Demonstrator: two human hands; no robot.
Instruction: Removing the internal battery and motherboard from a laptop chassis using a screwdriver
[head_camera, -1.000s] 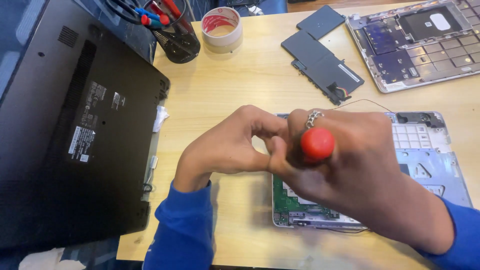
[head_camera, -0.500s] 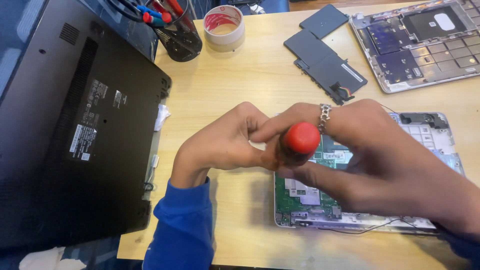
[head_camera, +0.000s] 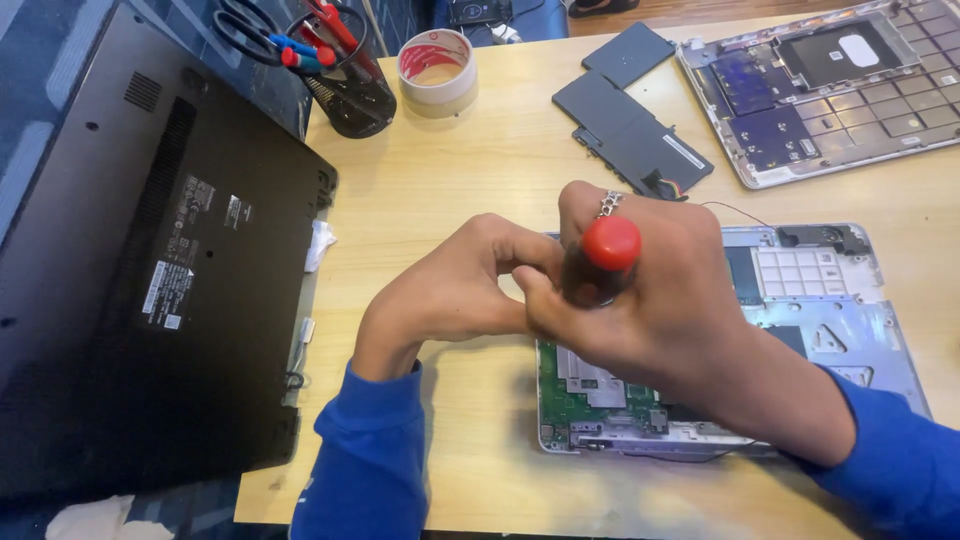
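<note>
Bright, even indoor light falls from above, leaving soft shadows, little glare and sharp focus.

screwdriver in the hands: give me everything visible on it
The screwdriver shows a rounded red cap on a dark handle, seemingly plastic. It stands roughly upright over the opened laptop base, cap towards the camera. The right hand wraps the handle; the left hand meets it at the front. Shaft and tip are hidden.

Two bare hands, no gloves. Left hand (head_camera: 450, 290) — plain, no ring or watch. Right hand (head_camera: 660, 300) — silver ring (head_camera: 610, 203) with textured band on one finger. Long blue sleeves (head_camera: 365, 470) on both arms, soft knit fabric, ribbed cuffs snug at wrists, no markings visible.
</note>
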